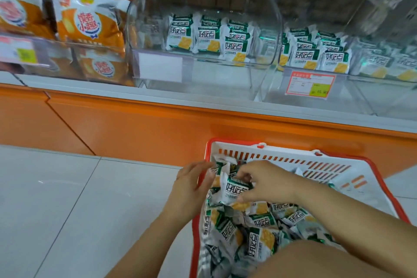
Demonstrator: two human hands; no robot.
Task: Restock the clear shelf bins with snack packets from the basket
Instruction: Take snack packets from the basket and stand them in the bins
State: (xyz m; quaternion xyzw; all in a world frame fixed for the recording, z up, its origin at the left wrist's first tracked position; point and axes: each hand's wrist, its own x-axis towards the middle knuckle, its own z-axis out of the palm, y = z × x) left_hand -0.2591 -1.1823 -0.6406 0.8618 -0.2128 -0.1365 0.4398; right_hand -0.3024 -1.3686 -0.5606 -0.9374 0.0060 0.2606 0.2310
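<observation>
While the clear bin at upper centre sits mostly unfilled, the right hand pinches one packet in the heaped basket below, the left hand laying straight fingers against the pile.

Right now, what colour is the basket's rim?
The basket rim is orange-red, clearest in the head view.

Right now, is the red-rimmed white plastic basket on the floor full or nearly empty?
Well filled: green-and-white snack packets lie heaped across the red-rimmed white plastic basket, hiding its bottom.
</observation>
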